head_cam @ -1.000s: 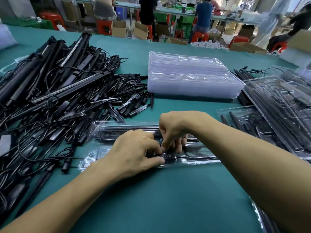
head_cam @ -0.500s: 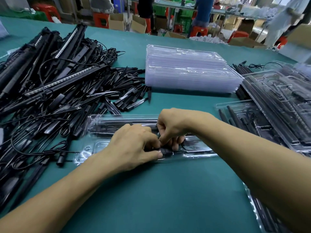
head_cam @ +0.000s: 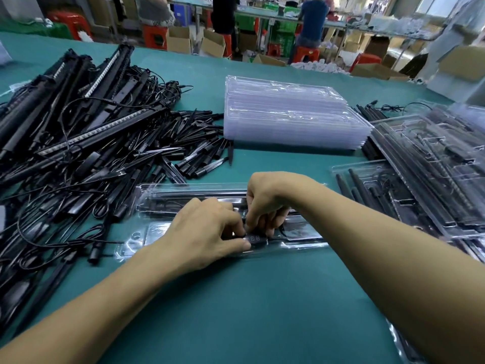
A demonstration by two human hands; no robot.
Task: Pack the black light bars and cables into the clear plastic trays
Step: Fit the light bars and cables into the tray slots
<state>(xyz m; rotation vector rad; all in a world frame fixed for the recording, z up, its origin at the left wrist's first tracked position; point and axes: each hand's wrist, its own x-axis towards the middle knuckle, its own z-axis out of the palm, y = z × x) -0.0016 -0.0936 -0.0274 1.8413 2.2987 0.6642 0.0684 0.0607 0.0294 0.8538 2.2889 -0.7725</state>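
Working over long clear plastic tray (head_cam: 136, 239), lying left-right on green table (head_cam: 236, 311). Pinching small black button controller (head_cam: 255, 239) in near channel with left hand (head_cam: 207, 232); curling right hand (head_cam: 265, 200) fingers down onto same part. Showing in far channel: black light bar (head_cam: 162, 204), long axis left-right. Lying right: filled clear trays (head_cam: 433, 179). Sprawling left: loose black bar-and-cable pile (head_cam: 78, 143). Sitting behind: stack of empty clear trays (head_cam: 288, 122).
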